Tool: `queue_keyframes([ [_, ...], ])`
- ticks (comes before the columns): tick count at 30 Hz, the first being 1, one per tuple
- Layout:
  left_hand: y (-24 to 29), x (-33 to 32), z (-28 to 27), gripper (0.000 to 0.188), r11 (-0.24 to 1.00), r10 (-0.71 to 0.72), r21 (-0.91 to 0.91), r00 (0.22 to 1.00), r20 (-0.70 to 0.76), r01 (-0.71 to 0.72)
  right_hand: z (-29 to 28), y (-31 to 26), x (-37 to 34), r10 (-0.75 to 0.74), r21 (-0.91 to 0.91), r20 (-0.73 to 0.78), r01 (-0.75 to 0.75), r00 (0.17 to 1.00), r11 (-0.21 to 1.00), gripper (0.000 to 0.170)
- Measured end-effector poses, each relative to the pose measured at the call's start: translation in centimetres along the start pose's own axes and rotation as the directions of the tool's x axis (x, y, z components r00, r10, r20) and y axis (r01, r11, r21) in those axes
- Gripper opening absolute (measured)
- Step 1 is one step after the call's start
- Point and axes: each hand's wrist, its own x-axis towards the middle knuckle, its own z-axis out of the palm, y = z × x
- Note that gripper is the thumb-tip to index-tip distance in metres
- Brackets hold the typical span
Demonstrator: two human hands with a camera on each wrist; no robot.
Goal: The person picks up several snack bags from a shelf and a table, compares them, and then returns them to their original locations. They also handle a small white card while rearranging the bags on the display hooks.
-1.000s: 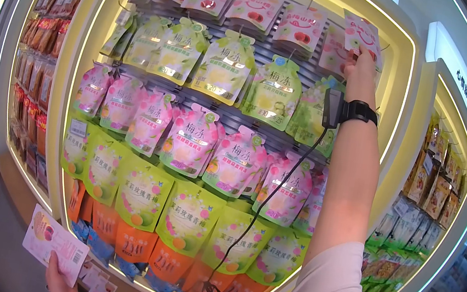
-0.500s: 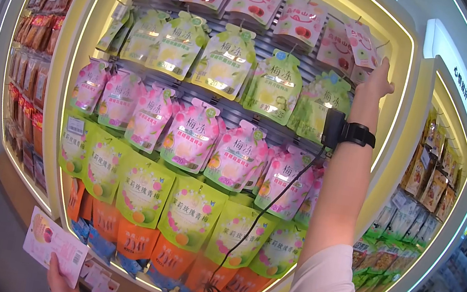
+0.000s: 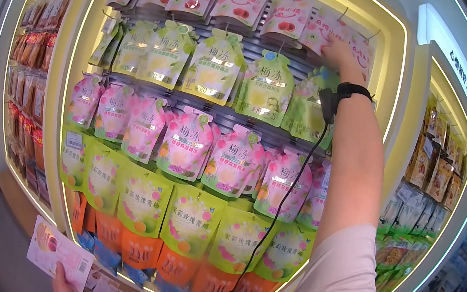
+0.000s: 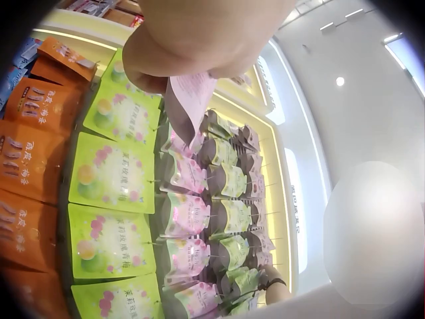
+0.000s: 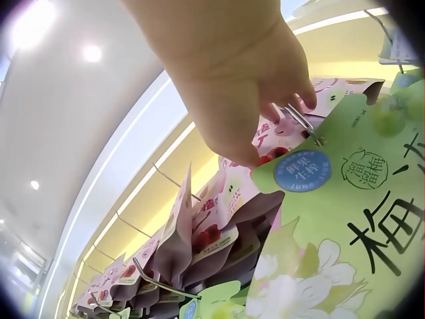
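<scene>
My right hand (image 3: 341, 54) is raised to the top row at the right. Its bent fingertips pinch the lower front of a pink pouch (image 3: 320, 32) hanging from a hook. To its right, another pink pouch (image 3: 361, 49) hangs on the last hook, partly behind the hand. In the right wrist view, thumb and fingers (image 5: 304, 93) overlap the pink pouch beyond a metal hook (image 5: 302, 121), close above a green pouch (image 5: 332, 219). Low at left, my left hand (image 3: 66, 289) holds a flat pink packet (image 3: 59, 253) with a barcode, thumb across its front.
Below hang rows of green jelly pouches (image 3: 215, 70), pink jelly pouches (image 3: 185, 141), lime bags (image 3: 192, 216) and orange bags (image 3: 140, 250). Bare hooks stick out at the top. A black cable (image 3: 269, 231) hangs from my right wrist across the shelves.
My right hand let go of the rightmost pink pouch, moved off to its right, then came back left to the neighbouring pouch. The left hand keeps holding its packet.
</scene>
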Motion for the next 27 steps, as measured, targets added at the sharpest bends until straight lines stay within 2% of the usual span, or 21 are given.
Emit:
queue_keyframes([
  [2,-0.3,-0.1,-0.1,0.044,1.0,0.001,0.001,1.0,-0.005,-0.001,-3.8,-2.7,-2.4,0.044,0.085,0.207,-0.062,0.977,0.994,0.041],
  [3,-0.3,-0.6,0.2,0.041,0.997,0.035,0.067,0.999,-0.014,-0.034,-4.9,-4.0,-3.6,0.036,0.087,0.204,-0.055,0.978,0.995,0.041],
  [4,-0.4,-1.0,0.4,0.039,0.989,0.064,0.134,0.998,-0.02,-0.061,-5.8,-5.2,-5.1,0.049,0.142,-0.131,-0.031,0.99,0.989,0.039],
  [5,-0.7,-0.7,0.6,0.039,0.989,0.058,0.135,0.998,-0.024,-0.054,-6.8,-6.5,-7.2,0.078,0.187,-0.445,0.007,0.892,0.982,0.036],
  [7,-1.9,0.2,0.8,0.037,0.967,0.244,-0.008,0.914,0.325,-0.255,-10.7,-11.7,-13.6,-0.098,0.282,-0.65,0.358,0.754,0.89,0.031],
  [9,-1.4,-0.6,2.9,0.039,0.982,0.125,0.109,0.965,0.232,-0.154,-14.0,-18.3,-22.8,-0.26,0.381,-0.648,0.6,0.716,0.703,0.026],
  [11,-1.0,-1.8,5.5,0.035,0.96,0.067,0.227,0.917,0.393,-0.167,-15.1,-23.3,-33.0,-0.533,0.345,-0.558,0.762,0.636,0.548,0.026],
  [13,-1.2,-2.9,7.3,0.033,0.96,-0.065,0.272,0.891,0.448,-0.066,-14.5,-26.5,-43.2,-0.698,0.48,-0.476,0.823,0.534,0.303,0.026],
  [14,-2.6,-2.9,7.3,0.033,0.968,-0.044,0.233,0.859,0.511,-0.089,-13.4,-27.8,-46.9,-0.717,0.564,-0.457,0.795,0.527,0.224,0.032],
  [15,-2.7,-3.7,7.9,0.034,0.967,-0.056,0.237,0.833,0.551,-0.092,-13.0,-28.9,-49.1,-0.732,0.607,-0.433,0.77,0.526,0.194,0.032],
  [16,-2.9,-4.4,8.4,0.035,0.966,-0.069,0.239,0.796,0.602,-0.096,-12.7,-29.9,-50.5,-0.753,0.689,-0.34,0.694,0.564,0.208,0.035],
  [17,-3.2,-4.9,8.5,0.035,0.964,-0.1,0.259,0.808,0.581,-0.066,-12.2,-30.5,-51.5,-0.767,0.753,-0.245,0.615,0.593,0.235,0.038],
  [18,-3.5,-5.3,8.7,0.038,0.965,-0.147,0.261,0.774,0.616,-0.025,-11.2,-31.0,-52.2,-0.772,0.769,-0.221,0.593,0.595,0.237,0.038],
  [19,-3.7,-5.6,8.6,0.041,0.964,-0.191,0.264,0.731,0.655,0.015,-10.1,-31.4,-52.8,-0.669,0.813,-0.26,0.532,0.696,0.238,0.04],
  [20,-3.9,-5.7,8.2,0.054,0.936,-0.14,0.316,0.665,0.734,-0.152,-9.7,-31.3,-53.2,-0.547,0.848,-0.288,0.475,0.786,0.236,0.042],
  [21,-3.8,-5.9,8.1,0.054,0.935,-0.159,0.325,0.655,0.739,-0.14,-9.9,-30.8,-53.2,-0.545,0.849,-0.27,0.464,0.794,0.254,0.042],
  [23,-3.3,-6.0,8.3,0.065,0.839,-0.151,0.383,0.51,0.847,-0.386,-10.4,-29.5,-52.7,-0.482,0.914,-0.268,0.378,0.834,0.145,0.046],
  [24,-3.5,-5.9,8.5,0.071,0.851,-0.172,0.372,0.473,0.864,-0.37,-9.9,-28.6,-51.9,-0.434,0.912,-0.315,0.396,0.844,0.109,0.048],
  [25,-3.6,-5.8,8.5,0.07,0.841,-0.181,0.366,0.43,0.885,-0.399,-9.6,-27.1,-50.8,-0.417,0.883,-0.334,0.436,0.845,0.176,0.048],
  [26,-3.7,-5.6,8.5,0.07,0.833,-0.174,0.335,0.367,0.914,-0.44,-9.3,-25.1,-49.5,-0.475,0.902,-0.302,0.41,0.826,0.139,0.047],
  [27,-3.3,-6.0,8.9,0.069,0.832,-0.23,0.383,0.379,0.896,-0.401,-9.1,-23.1,-48.1,-0.527,0.921,-0.26,0.372,0.809,0.117,0.046],
])
